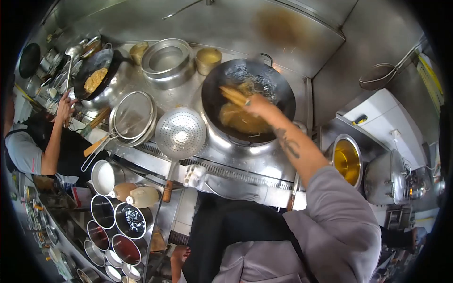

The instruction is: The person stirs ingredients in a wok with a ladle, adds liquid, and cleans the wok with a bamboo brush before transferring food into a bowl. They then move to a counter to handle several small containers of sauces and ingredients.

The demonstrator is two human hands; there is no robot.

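Observation:
My right hand (259,104) is closed around a bamboo wok brush (232,95), reaching down into a large dark wok (285,111). Cloudy brownish liquid (243,121) lies in the bottom of the wok, with foam and wet shine on the far wall. The brush's sticks point up and left from my fist; its lower end is hard to make out. My left hand (180,253) hangs low beside my body, fingers curled, with nothing seen sticking out of it. It is nearest to the metal counter holding sauce containers.
A perforated ladle (180,132) and round strainers (133,115) lie left of the wok. Several sauce pots (126,249) stand lower left. A metal bowl of yellow oil (347,160) is at right. At left, a co-worker's hand (65,107) holds a ladle near another wok (106,61).

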